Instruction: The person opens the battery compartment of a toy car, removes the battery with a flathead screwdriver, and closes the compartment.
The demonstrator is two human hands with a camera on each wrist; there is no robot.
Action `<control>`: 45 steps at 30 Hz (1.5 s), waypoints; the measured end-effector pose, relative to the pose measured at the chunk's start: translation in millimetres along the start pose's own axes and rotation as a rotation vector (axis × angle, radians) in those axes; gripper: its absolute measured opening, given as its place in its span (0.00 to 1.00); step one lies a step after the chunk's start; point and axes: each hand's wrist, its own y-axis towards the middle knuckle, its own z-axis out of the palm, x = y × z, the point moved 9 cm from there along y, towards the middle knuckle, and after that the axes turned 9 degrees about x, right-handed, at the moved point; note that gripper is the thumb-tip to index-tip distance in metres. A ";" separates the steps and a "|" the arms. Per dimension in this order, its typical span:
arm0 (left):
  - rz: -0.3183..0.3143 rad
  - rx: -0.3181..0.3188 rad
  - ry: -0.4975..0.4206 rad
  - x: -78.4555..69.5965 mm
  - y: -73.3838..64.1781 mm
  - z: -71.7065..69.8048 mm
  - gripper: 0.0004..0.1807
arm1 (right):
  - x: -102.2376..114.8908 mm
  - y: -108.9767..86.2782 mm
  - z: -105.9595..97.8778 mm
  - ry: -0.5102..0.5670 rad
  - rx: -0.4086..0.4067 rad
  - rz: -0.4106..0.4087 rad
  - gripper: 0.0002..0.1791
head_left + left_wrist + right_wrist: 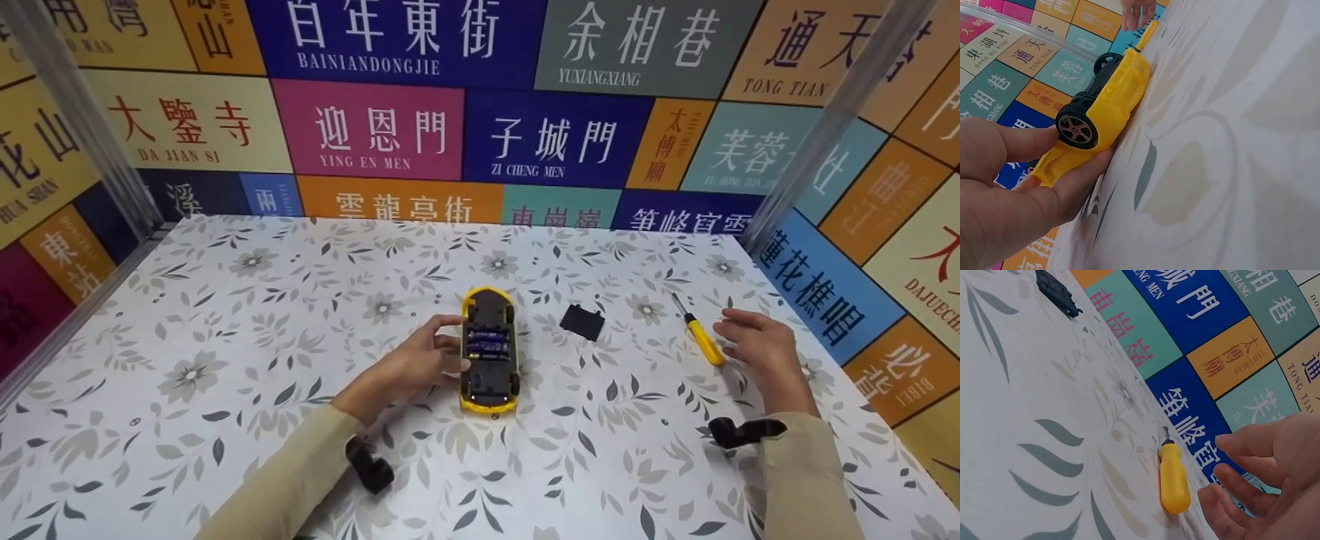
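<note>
A yellow toy car [490, 405] lies upside down on the table, its black underside up. Several purple batteries [487, 345] sit in its uncovered compartment. My left hand [420, 364] grips the car by its left side; in the left wrist view the thumb is at a wheel [1077, 126] and fingers lie along the yellow body. My right hand [761, 345] is held with loosely bent fingers and nothing in them, just right of a screwdriver [703, 339] with a yellow handle. That screwdriver lies on the cloth, its metal tip pointing away from me.
Between car and screwdriver lies a small black battery cover [583, 322]. A white cloth [285, 337] with grey leaves and flowers covers the table. Panels with coloured lettering [367, 135] stand behind and at the sides, with clear posts at the back corners.
</note>
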 end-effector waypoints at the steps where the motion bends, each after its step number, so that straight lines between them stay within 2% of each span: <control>1: -0.001 0.002 0.002 0.0 -0.2 0.2 0.39 | -1.7 0.8 0.2 -0.006 -0.001 0.008 0.34; 14: -0.008 -0.002 0.033 1.7 -0.7 -1.4 0.37 | -14.1 2.8 11.3 -0.069 0.101 0.061 0.40; 21: 0.003 0.010 0.032 -0.1 -0.7 -0.2 0.38 | -14.5 1.7 10.3 -0.106 0.067 0.091 0.43; 28: 0.006 0.022 0.035 -0.2 -0.7 1.1 0.38 | -15.8 -0.7 11.5 -0.202 0.081 0.115 0.46; 33: 0.017 0.039 0.005 -1.1 -1.7 1.9 0.39 | -15.3 -2.1 13.6 -0.215 0.078 0.148 0.46; 38: 0.005 0.041 0.005 -1.0 -2.3 2.0 0.40 | -15.0 -3.1 12.1 -0.216 0.052 0.159 0.40; 45: 0.002 0.027 0.011 -0.6 -1.6 0.3 0.39 | -14.8 -2.8 11.8 -0.069 0.031 0.172 0.36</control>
